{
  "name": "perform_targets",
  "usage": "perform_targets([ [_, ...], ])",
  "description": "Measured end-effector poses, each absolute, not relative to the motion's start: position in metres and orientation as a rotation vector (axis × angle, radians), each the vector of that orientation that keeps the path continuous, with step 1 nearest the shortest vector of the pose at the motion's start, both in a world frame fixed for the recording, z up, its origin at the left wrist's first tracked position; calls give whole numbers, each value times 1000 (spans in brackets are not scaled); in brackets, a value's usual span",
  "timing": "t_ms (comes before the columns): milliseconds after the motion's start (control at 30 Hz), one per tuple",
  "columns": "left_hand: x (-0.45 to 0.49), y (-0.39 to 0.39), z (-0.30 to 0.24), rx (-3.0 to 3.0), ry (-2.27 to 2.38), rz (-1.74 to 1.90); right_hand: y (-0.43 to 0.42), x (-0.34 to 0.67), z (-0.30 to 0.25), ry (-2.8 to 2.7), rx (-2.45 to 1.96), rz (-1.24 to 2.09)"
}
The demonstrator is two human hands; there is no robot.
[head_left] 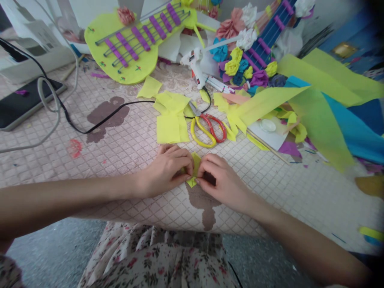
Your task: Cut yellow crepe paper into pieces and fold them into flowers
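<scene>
A small piece of yellow crepe paper (pixel 195 161), folded at its lower end, is pinched between my hands just above the quilted tablecloth. My left hand (pixel 172 166) grips its left side with thumb and fingers together. On the right side, my right hand (pixel 220 176) pinches it in the same way. Just beyond my hands lie scissors (pixel 213 134) with one yellow and one red handle. Their blades rest by a stack of cut yellow paper squares (pixel 171 129).
Behind the scissors stands a white glue gun (pixel 196 68) with a black cord. A yellow paper guitar (pixel 129 52) and a blue one (pixel 261 48) with paper flowers are at the back. Crepe strips (pixel 324 120) spread to the right; a phone (pixel 27 100) and cables lie left.
</scene>
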State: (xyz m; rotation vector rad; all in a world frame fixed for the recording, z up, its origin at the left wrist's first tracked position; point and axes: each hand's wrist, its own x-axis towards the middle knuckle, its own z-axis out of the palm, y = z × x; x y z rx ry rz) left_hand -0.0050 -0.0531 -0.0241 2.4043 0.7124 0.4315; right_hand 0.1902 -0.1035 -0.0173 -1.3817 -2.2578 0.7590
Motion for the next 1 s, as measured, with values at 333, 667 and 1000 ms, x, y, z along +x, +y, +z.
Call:
perform_targets([
  [333, -6, -53, -24, 2408, 696, 431, -106, 191, -19, -2279, -1335, 725],
  [667, -5, -56, -26, 2426, 725, 467, -107, 187, -21, -2283, -1374, 652],
  [1000, -8, -53, -20, 2405, 678, 369, -110, 186, -17, -2337, -1446, 658],
])
